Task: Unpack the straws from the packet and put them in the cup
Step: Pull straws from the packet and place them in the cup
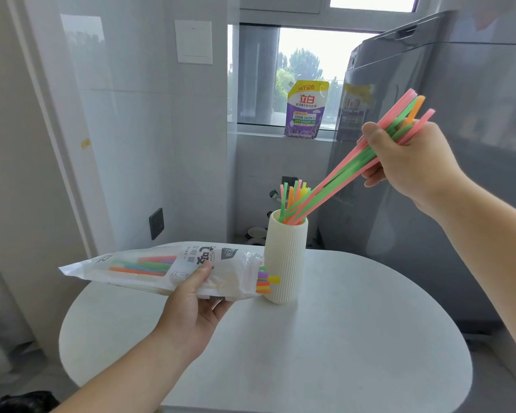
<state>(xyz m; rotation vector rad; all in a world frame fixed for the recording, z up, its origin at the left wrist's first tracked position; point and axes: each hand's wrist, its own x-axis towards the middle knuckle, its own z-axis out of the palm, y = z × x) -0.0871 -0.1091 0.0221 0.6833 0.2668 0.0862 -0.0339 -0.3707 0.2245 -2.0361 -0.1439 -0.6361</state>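
A cream ribbed cup [285,263] stands upright on the round white table [340,338]. Several coloured straws [294,193] stand inside it. My right hand [405,168] grips a slanted bundle of pink, green and orange straws [340,174] above and right of the cup; their lower ends reach into the cup's mouth. My left hand [191,302] holds the clear straw packet [161,269] from below, thumb on top, lying nearly level just left of the cup. Straw ends [267,283] stick out of the packet's open right end, close to the cup's side.
A grey washing machine [444,144] stands behind the table on the right. A purple and yellow detergent pouch [306,110] sits on the window sill at the back. A white tiled wall with a dark socket [156,223] is on the left.
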